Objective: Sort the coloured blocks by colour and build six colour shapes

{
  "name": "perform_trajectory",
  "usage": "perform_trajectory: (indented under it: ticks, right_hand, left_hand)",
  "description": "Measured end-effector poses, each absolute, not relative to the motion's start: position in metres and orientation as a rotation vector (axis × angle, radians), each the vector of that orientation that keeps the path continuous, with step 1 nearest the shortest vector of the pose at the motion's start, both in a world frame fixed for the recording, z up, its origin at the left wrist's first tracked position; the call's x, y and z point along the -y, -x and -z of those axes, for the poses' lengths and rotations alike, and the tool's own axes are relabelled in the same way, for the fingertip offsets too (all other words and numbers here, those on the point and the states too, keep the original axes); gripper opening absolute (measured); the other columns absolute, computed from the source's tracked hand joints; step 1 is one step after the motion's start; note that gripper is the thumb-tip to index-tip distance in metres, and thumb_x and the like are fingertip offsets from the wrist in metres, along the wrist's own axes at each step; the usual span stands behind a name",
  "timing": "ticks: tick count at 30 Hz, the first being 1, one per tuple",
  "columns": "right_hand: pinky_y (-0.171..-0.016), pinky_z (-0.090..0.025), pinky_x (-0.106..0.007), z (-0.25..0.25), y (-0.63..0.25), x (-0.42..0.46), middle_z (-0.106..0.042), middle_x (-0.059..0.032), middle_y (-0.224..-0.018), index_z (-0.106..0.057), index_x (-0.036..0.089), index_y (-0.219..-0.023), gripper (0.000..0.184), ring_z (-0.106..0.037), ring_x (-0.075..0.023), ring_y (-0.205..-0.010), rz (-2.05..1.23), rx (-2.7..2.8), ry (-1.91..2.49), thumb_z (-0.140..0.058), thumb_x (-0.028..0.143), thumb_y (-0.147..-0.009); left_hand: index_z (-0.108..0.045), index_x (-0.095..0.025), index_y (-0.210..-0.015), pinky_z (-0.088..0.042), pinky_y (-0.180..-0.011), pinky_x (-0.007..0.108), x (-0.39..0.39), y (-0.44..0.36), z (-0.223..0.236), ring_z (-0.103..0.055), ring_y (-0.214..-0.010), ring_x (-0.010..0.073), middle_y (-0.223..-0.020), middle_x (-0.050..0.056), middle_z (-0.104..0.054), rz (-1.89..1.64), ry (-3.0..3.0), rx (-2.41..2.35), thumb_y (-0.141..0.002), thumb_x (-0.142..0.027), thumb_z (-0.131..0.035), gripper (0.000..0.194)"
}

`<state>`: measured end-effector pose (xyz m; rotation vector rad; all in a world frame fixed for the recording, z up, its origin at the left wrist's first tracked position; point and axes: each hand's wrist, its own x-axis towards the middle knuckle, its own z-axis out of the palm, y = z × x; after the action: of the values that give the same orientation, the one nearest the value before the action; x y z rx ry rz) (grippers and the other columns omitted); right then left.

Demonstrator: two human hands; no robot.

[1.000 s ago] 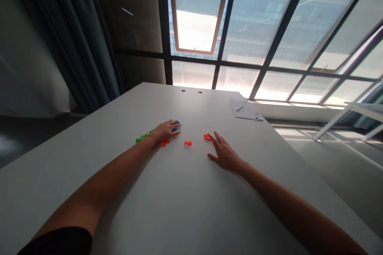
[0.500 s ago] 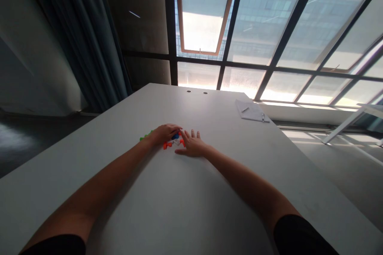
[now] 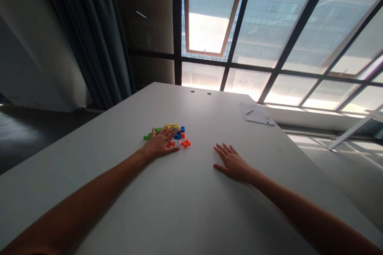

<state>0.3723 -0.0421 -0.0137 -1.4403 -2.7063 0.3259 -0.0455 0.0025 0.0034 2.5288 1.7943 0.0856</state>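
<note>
The work area is a white surface (image 3: 179, 203) in front of a large framed window (image 3: 206, 32). A group of small coloured plastic pieces lies on the surface, left of its centreline and partly covered by the left grip (image 3: 159, 142).

Left grip: wide, palm down, with the fingers spread across the group and the thumb pointing right along its near edge. Parts beneath the palm and fingers are hidden; contact with individual pieces cannot be confirmed.

Visible pieces:
- Green pieces (image 3: 147, 136): at the left end of the group, beside the hand.
- Yellow piece (image 3: 173, 126): at the far side, just beyond the fingers.
- Blue pieces (image 3: 178, 136): at the right, by the fingertips.
- White piece (image 3: 178, 143): at the near side, just beyond the thumb.
- Orange piece (image 3: 186, 143): at the right end, beside the white one.

Right grip (image 3: 231, 162): wide, palm down, fingers extended and thumb set apart. It is positioned to the right of the group, well apart from it, over bare surface.

Paper (image 3: 255, 115) lies near the far right edge, with two pens (image 3: 249, 112) on it. Two round holes (image 3: 192, 91) are located near the far edge.
</note>
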Motion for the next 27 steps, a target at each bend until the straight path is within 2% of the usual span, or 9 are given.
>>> perform_trajectory:
  ticks: [3, 6, 11, 14, 17, 21, 27]
  right_hand:
    - [-0.143, -0.017, -0.068, 0.021, -0.414, 0.041, -0.036, -0.0218, -0.186, -0.041, 0.011, -0.180, 0.098, -0.020, -0.0464, -0.177, -0.141, 2.547, 1.725, -0.047, 0.079, -0.110]
    - [-0.142, -0.023, -0.063, 0.031, -0.434, 0.034, -0.041, -0.0241, -0.183, -0.044, 0.008, -0.177, 0.089, -0.030, -0.0455, -0.174, -0.086, 2.440, 1.858, -0.044, 0.069, -0.114]
    - [-0.141, -0.026, -0.062, 0.037, -0.431, 0.033, -0.043, -0.0229, -0.183, -0.051, 0.013, -0.174, 0.079, -0.034, -0.0447, -0.173, -0.066, 2.442, 1.848, -0.046, 0.064, -0.114]
    - [-0.140, -0.028, -0.062, 0.035, -0.430, 0.035, -0.045, -0.0233, -0.182, -0.054, 0.015, -0.172, 0.075, -0.037, -0.0442, -0.172, -0.050, 2.442, 1.841, -0.046, 0.062, -0.115]
    - [-0.140, -0.029, -0.061, 0.034, -0.431, 0.035, -0.045, -0.0242, -0.181, -0.055, 0.014, -0.172, 0.074, -0.038, -0.0448, -0.171, -0.034, 2.443, 1.834, -0.047, 0.062, -0.115]
    - [-0.140, -0.029, -0.060, 0.034, -0.430, 0.034, -0.045, -0.0227, -0.181, -0.056, 0.016, -0.171, 0.072, -0.038, -0.0441, -0.171, -0.026, 2.443, 1.823, -0.048, 0.061, -0.115]
    - [-0.140, -0.029, -0.061, 0.036, -0.429, 0.034, -0.045, -0.0221, -0.182, -0.056, 0.018, -0.172, 0.071, -0.037, -0.0439, -0.172, -0.025, 2.437, 1.823, -0.047, 0.061, -0.116]
  left_hand:
    - [-0.037, -0.041, -0.182, -0.015, -0.136, 0.080, -0.007, 0.045, -0.004, -0.029, -0.174, 0.0446, -0.189, 0.008, -0.035, -0.120, -2.548, -1.761, -0.105, -0.084, -0.051, 0.090]
    - [-0.052, -0.040, -0.175, -0.021, -0.138, 0.074, -0.011, 0.047, -0.002, -0.039, -0.170, 0.0425, -0.183, 0.009, -0.047, -0.219, -2.558, -1.761, -0.106, -0.079, -0.053, 0.080]
    - [-0.072, -0.032, -0.155, -0.032, -0.137, 0.068, -0.012, 0.048, 0.005, -0.058, -0.155, 0.0416, -0.164, 0.013, -0.066, -0.435, -2.542, -1.868, -0.102, -0.073, -0.063, 0.067]
    - [-0.076, -0.029, -0.147, -0.031, -0.137, 0.069, -0.009, 0.048, 0.007, -0.061, -0.150, 0.0424, -0.156, 0.015, -0.071, -0.504, -2.563, -1.921, -0.100, -0.074, -0.066, 0.066]
    - [-0.074, -0.030, -0.149, -0.029, -0.138, 0.070, -0.004, 0.047, 0.009, -0.060, -0.151, 0.0430, -0.157, 0.016, -0.070, -0.589, -2.608, -1.933, -0.097, -0.076, -0.069, 0.069]
    - [-0.072, -0.031, -0.154, -0.038, -0.134, 0.065, -0.003, 0.045, 0.012, -0.057, -0.154, 0.0431, -0.163, 0.014, -0.067, -0.586, -2.620, -1.870, -0.100, -0.071, -0.066, 0.068]
    - [-0.074, -0.026, -0.151, -0.048, -0.126, 0.059, -0.008, 0.046, 0.014, -0.066, -0.140, 0.0419, -0.145, 0.017, -0.075, -0.606, -2.547, -1.931, -0.102, -0.069, -0.062, 0.067]
